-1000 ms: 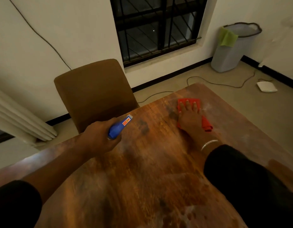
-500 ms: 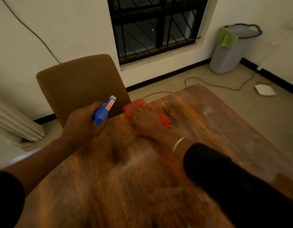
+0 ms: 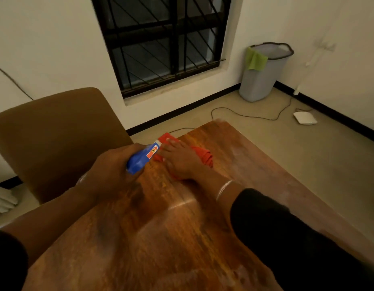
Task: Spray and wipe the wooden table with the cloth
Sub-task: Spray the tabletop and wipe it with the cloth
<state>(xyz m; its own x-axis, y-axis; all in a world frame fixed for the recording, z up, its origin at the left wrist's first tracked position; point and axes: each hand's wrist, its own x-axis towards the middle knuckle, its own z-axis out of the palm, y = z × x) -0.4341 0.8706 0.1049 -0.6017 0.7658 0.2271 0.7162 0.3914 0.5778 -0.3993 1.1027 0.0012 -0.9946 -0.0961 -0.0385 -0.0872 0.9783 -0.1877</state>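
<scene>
Head view first, biggest thing down: what fills it?

— Wooden worktop (image 3: 203, 227), running from the near edge to a far corner by the window (image 3: 161, 38). A brown chair (image 3: 51, 139) stands at its left side.

— Beyond that?

— A grey bin (image 3: 263, 74) in the room's corner with a green rag (image 3: 255, 59) over its rim, and a white device (image 3: 305, 118) on the floor, cabled.

— And the hands?

— Left hand (image 3: 110, 171) is clenched round a blue spray bottle (image 3: 143, 157), held just above the wood, nozzle toward the far edge. Right hand (image 3: 179, 158) lies flat, fingers spread, pressing the red cloth (image 3: 200, 154) onto the worktop near its far edge, just beside the bottle.
</scene>
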